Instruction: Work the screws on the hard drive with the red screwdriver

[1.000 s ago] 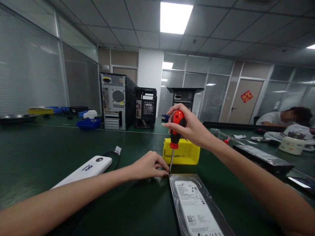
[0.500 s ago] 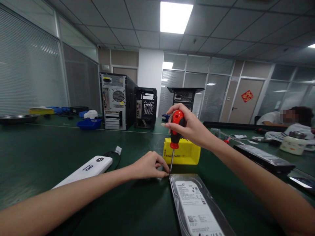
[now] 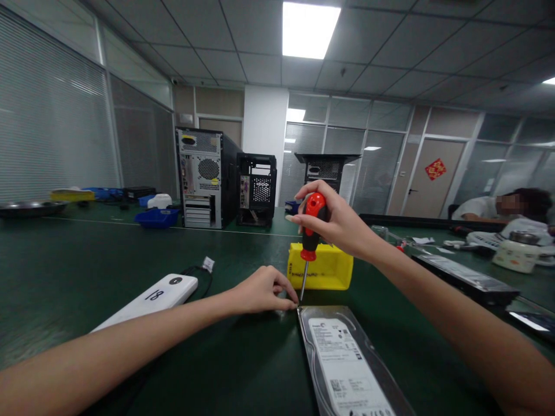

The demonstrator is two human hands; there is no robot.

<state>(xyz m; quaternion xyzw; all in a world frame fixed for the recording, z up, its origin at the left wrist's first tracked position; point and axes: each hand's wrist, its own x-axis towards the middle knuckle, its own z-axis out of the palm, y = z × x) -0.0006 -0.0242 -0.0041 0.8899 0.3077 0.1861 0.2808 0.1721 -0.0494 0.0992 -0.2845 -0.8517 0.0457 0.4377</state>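
My right hand [image 3: 332,216] is wrapped round the red and black handle of a screwdriver [image 3: 313,222]. Its shaft points down, with the tip by the far left corner of a hard drive [image 3: 347,358]. The drive lies flat on the green table, its white label facing up. My left hand [image 3: 266,292] is closed at that same corner, thumb and forefinger pinched close to the screwdriver tip. Anything between those fingertips is too small to make out. Just behind the drive stands a yellow plastic bin [image 3: 333,271].
A white power bank [image 3: 151,300] marked 18 lies beside my left forearm. Computer cases [image 3: 202,179] stand farther back, near a blue tray [image 3: 156,218]. Another drive [image 3: 470,274], a mug [image 3: 515,254] and a phone [image 3: 531,322] are at the right. A person [image 3: 481,207] sits beyond.
The screwdriver tip has risen slightly from the drive's corner, and my right hand has shifted up a little. My left hand and the drive stay nearly the same.
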